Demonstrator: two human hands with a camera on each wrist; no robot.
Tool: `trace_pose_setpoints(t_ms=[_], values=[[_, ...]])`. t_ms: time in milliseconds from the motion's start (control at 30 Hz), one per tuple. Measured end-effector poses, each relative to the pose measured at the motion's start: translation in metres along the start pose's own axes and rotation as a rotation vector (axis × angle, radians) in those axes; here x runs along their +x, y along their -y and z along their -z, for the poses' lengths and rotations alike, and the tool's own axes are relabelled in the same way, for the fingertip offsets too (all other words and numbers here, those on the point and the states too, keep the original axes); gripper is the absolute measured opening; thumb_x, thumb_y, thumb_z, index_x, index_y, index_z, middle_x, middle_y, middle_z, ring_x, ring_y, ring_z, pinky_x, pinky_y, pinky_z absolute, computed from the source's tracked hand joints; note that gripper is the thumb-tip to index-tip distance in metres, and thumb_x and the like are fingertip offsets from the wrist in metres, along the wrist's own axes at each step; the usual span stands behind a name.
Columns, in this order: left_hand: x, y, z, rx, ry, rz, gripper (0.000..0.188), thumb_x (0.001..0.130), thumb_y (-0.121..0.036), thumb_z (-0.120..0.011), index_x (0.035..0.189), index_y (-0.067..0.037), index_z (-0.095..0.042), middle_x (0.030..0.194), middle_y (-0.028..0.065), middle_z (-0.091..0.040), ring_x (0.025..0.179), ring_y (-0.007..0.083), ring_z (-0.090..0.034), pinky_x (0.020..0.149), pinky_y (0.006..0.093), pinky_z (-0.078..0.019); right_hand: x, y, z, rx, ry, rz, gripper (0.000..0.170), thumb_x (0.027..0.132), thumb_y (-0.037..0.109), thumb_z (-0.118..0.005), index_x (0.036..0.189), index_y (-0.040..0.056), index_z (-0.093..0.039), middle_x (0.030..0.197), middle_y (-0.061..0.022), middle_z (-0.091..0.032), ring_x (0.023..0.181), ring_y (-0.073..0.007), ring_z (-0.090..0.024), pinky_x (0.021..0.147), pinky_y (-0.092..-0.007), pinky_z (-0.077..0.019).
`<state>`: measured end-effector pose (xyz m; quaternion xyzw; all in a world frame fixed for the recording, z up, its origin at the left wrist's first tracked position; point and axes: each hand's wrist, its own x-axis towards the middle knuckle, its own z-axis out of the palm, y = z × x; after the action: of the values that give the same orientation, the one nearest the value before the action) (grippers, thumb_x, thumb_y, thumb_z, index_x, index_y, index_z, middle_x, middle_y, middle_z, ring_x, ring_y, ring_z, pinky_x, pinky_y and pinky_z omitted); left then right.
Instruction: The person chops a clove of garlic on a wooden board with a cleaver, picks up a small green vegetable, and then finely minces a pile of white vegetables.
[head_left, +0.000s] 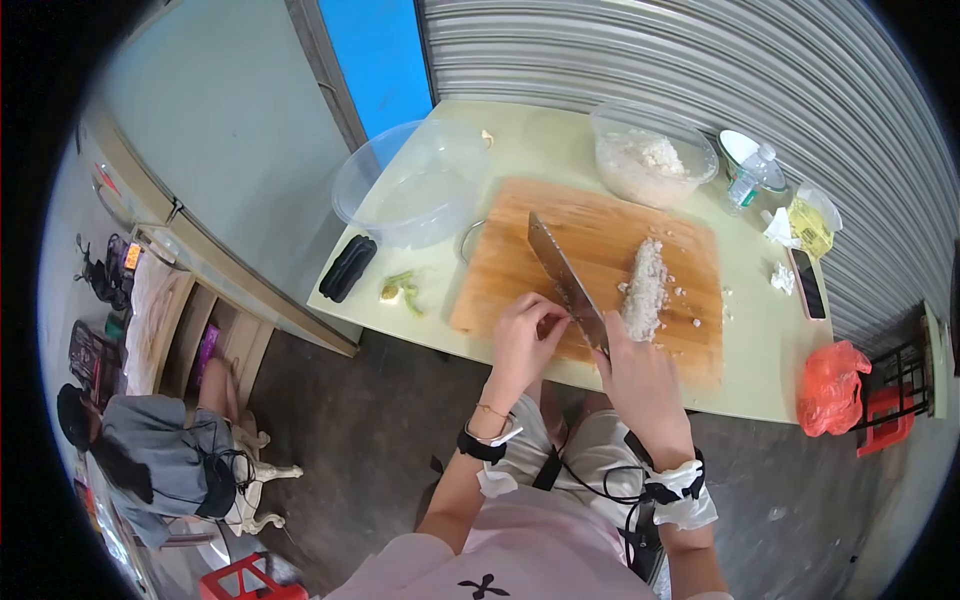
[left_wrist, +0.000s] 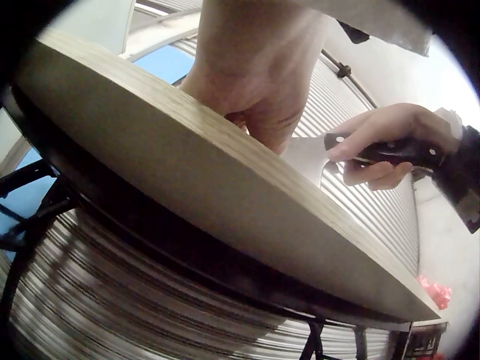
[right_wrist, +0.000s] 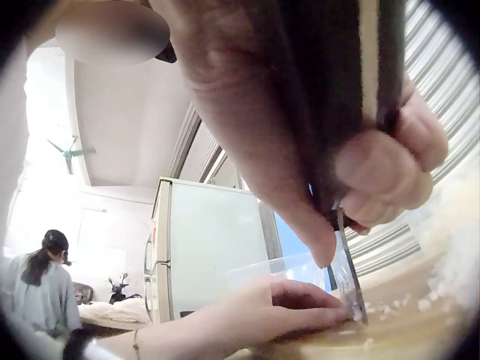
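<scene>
My right hand (head_left: 647, 385) grips the black riveted handle (left_wrist: 386, 151) of a broad kitchen knife (head_left: 562, 268). Its blade slants up and left over the wooden cutting board (head_left: 510, 255), with white bits stuck along it. Close to the blade, on its left side, is my left hand (head_left: 527, 338), fingers bent and fingertips right at the metal in the right wrist view. I cannot tell whether those fingers pinch a small piece. Right of the knife lies a long heap of finely chopped white food (head_left: 646, 290), with loose crumbs around it.
Behind the board stands a clear tub (head_left: 610, 180) of chopped white food. A large clear basin (head_left: 410, 215), a black case (head_left: 348, 268) and green-white scraps (head_left: 400, 290) are at left. A bottle (head_left: 745, 185), phone (head_left: 808, 283) and red bag (head_left: 833, 388) line the right. A person sits far left.
</scene>
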<state>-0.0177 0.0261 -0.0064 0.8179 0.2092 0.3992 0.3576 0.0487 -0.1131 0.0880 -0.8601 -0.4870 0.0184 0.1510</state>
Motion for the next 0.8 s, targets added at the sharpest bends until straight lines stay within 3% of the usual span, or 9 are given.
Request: trace_pose_setpoints(t_ms=[100, 200, 400, 800], values=[[0.0, -0.001, 0.0, -0.001, 0.012, 0.008, 0.009, 0.071, -0.004, -0.071, 0.078, -0.003, -0.065, 0.073, 0.0053, -0.058, 0.059, 0.0151, -0.055, 0.055, 0.0262, -0.0446, -0.005, -0.003, -0.01, 0.014, -0.11, 0.022, 0.029, 0.085, 0.018, -0.056, 0.108, 0.0045, -0.043, 0.06, -0.0172, -0.06, 0.058, -0.0363, -0.061, 0.048, -0.0448, -0.0467], [0.001, -0.001, 0.001, 0.028, 0.026, 0.011, 0.009, 0.071, -0.004, -0.071, 0.078, -0.003, -0.065, 0.072, 0.0051, -0.058, 0.058, 0.0147, -0.055, 0.054, 0.0261, -0.0441, -0.013, -0.003, -0.017, 0.078, -0.071, -0.064, 0.028, 0.086, 0.019, -0.055, 0.106, 0.0047, -0.042, 0.06, -0.0176, -0.059, 0.056, -0.0366, -0.061, 0.047, -0.0456, -0.0461], [0.002, -0.001, 0.004, -0.016, 0.042, -0.009, 0.009, 0.072, -0.004, -0.07, 0.079, -0.002, -0.065, 0.073, 0.0066, -0.058, 0.06, 0.0164, -0.054, 0.055, 0.0264, -0.0436, -0.019, -0.009, -0.028, 0.141, -0.163, -0.058, 0.028, 0.087, 0.019, -0.054, 0.106, 0.0052, -0.04, 0.058, -0.0172, -0.058, 0.054, -0.0364, -0.06, 0.046, -0.046, -0.0454], [0.002, -0.004, 0.004, 0.024, 0.054, 0.02, 0.009, 0.071, -0.004, -0.07, 0.079, -0.002, -0.067, 0.074, 0.0074, -0.059, 0.063, 0.0166, -0.056, 0.057, 0.0262, -0.0451, -0.024, -0.012, -0.019, 0.153, -0.077, -0.087, 0.026, 0.087, 0.019, -0.054, 0.106, 0.0047, -0.044, 0.061, -0.0165, -0.059, 0.057, -0.0364, -0.06, 0.05, -0.0456, -0.0469]])
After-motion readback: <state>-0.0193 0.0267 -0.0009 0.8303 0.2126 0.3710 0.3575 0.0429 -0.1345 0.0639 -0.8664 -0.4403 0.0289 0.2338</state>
